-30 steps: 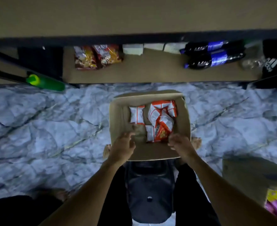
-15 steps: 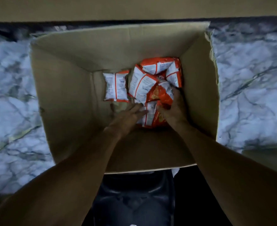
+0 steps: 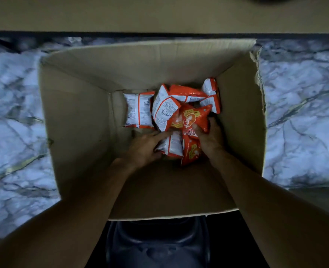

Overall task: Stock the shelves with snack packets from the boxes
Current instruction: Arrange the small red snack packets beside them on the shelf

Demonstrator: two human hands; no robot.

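— Where are the snack packets (image 3: 179,105) lying?
— They are lying in a heap at the bottom of the cardboard box (image 3: 72,113), by its right wall. One lone packet (image 3: 139,111) is lying left of the heap.
— What are the hands doing?
— The right hand (image 3: 211,136) is curling its fingers round an orange packet (image 3: 196,117). The left hand (image 3: 142,147) is touching a white-backed packet (image 3: 172,145); I cannot tell if it is gripping.
— And the box?
— It is sitting on the marble floor (image 3: 304,113).

The floor (image 3: 14,113) is white marble with grey veins. A tan shelf (image 3: 159,14) with a dark edge runs along the far side. Lighting is dim.
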